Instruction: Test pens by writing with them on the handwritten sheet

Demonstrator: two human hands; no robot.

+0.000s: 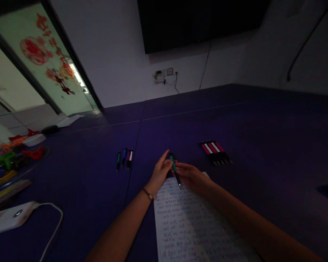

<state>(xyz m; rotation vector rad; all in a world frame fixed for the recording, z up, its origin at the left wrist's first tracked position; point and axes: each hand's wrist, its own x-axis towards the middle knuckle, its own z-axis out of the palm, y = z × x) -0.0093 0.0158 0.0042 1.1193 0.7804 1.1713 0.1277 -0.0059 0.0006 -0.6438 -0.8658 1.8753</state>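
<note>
A green pen (173, 164) with a black grip is held between my two hands, slanting with its metal tip down over a handwritten sheet of paper (180, 225). My left hand (161, 170) has its thumb against the pen's upper part, with the index finger extended. From the other side, the fingers of my right hand (192, 176) close on the pen's middle. To the right lies a row of several pink and white pens (214, 152). On the left are a green pen (118, 162), a blue pen (124, 157), and a purple pen and a white pen (129, 159) side by side.
At the left edge of the dark blue table (98, 196) is a tray of colourful items (13, 163). A white power bank (12, 217) with a white cable (57, 227) lies nearer. A dark screen (202, 22) hangs on the wall above sockets (165, 72).
</note>
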